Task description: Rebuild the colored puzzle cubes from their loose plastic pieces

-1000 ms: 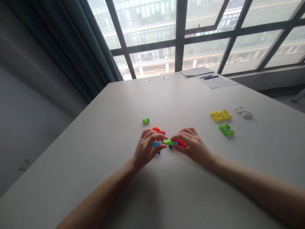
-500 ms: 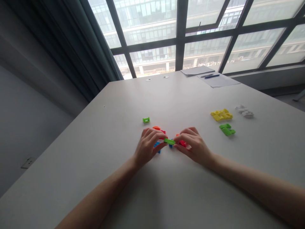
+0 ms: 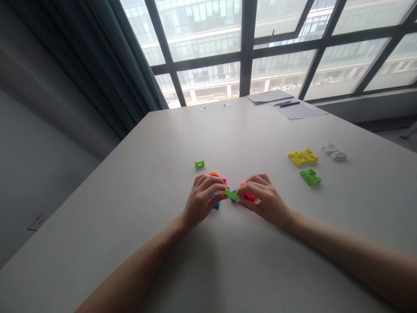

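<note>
Between my two hands is a small green plastic piece (image 3: 231, 194), block-like and slightly tilted down to the right. My left hand (image 3: 205, 196) pinches its left end with thumb and fingers. The right end is pinched by my right hand (image 3: 264, 198). Behind and under the hands lie blue pieces (image 3: 216, 205), red pieces (image 3: 249, 196) and an orange piece (image 3: 213, 174), partly hidden by my fingers. A little beyond my left hand, a green frame-shaped piece (image 3: 200, 164) rests on the white table (image 3: 202, 261).
On the right lie yellow pieces (image 3: 302, 157), green pieces (image 3: 310, 177) and white pieces (image 3: 334, 152) in groups. Papers (image 3: 270, 96) and a pen (image 3: 289, 104) are at the far edge, by the window. A dark curtain (image 3: 107, 56) hangs at the left.
The green piece has turned a little between my fingers, its right end now lower. Both hands stay in almost the same place.
</note>
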Tool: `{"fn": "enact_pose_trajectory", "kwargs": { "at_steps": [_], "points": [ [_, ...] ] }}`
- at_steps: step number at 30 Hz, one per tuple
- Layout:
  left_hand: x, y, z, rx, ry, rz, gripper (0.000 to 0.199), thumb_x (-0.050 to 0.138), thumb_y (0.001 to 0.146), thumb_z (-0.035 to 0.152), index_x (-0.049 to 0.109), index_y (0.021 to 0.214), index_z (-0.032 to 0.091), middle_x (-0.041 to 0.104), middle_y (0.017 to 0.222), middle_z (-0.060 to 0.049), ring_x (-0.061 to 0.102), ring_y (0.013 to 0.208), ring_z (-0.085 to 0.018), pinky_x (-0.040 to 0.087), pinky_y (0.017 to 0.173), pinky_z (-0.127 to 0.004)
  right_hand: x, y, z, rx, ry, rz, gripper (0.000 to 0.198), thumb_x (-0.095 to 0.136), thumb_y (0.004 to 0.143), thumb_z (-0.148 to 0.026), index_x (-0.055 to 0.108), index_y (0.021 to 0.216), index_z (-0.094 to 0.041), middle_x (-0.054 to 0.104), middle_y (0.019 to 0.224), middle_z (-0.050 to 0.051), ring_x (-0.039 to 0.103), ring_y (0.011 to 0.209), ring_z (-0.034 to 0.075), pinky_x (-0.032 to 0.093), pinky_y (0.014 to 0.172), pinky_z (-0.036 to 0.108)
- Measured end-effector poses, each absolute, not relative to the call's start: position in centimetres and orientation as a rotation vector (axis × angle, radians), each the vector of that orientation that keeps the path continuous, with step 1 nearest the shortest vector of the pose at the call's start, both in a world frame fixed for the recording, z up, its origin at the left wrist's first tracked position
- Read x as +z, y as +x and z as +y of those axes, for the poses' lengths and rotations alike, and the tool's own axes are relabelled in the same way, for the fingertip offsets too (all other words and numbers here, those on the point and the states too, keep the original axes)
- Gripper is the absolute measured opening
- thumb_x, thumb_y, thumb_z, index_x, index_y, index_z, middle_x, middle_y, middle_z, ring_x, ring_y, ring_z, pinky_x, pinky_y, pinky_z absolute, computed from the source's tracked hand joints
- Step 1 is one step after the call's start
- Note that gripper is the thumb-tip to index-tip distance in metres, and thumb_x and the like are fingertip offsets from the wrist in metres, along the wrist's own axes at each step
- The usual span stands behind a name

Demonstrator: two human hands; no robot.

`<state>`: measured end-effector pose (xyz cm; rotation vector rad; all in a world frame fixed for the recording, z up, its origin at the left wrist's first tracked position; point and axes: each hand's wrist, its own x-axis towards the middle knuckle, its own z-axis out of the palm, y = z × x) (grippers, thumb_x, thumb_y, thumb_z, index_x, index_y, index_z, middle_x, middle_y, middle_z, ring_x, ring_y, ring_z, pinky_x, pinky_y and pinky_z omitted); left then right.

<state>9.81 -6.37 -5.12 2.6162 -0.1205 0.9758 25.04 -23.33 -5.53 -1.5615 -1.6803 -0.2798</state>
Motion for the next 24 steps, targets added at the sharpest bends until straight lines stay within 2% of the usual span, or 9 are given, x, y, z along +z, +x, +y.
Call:
{"fn": "enact_pose_trajectory", "kwargs": {
  "at_steps": [5,12,19,24],
  "points": [
    [-5.2,9.8,-6.3,1.011,2.58,-0.144,0.025,0.053,0.093,0.042,0.065,0.09,0.021,0.068,0.095,-0.005,0.058,0.096,-0.02,0.041,0.091,-0.037,-5.6,25.0,-23.3,-0.234,-1.554,-1.693,0.009,0.06,0.091,-0.029,0.06,0.097,-0.022,0.071,0.093,0.003,0.062,0.088,0.016,0.039,0.084,0.033],
    [-5.4,9.8,-6.1,1.025,2.615,-0.156,0.022,0.057,0.09,0.042,0.065,0.088,0.021,0.067,0.094,-0.004,0.058,0.095,-0.019,0.04,0.092,-0.037,-5.4,24.8,-23.2,-0.189,-1.567,-1.664,0.006,0.055,0.093,-0.025,0.058,0.098,-0.023,0.071,0.089,0.002,0.063,0.081,0.015,0.039,0.083,0.034],
    [-5.4,9.7,-5.6,1.032,2.666,-0.179,0.016,0.06,0.09,0.037,0.065,0.088,0.022,0.067,0.094,-0.003,0.057,0.094,-0.018,0.039,0.093,-0.037,-5.4,25.0,-23.3,-0.204,-1.581,-1.696,0.017,0.053,0.092,-0.021,0.06,0.108,-0.023,0.07,0.096,0.004,0.063,0.088,0.016,0.041,0.083,0.033],
    [-5.6,9.7,-4.9,1.043,2.637,-0.007,0.016,0.054,0.094,0.033,0.065,0.089,0.021,0.067,0.096,-0.004,0.059,0.094,-0.018,0.04,0.091,-0.036,-4.0,27.1,-24.0,-0.275,-1.601,-1.649,0.025,0.049,0.095,-0.018,0.058,0.117,-0.023,0.067,0.102,0.006,0.061,0.094,0.018,0.045,0.085,0.035]
  ]
}}
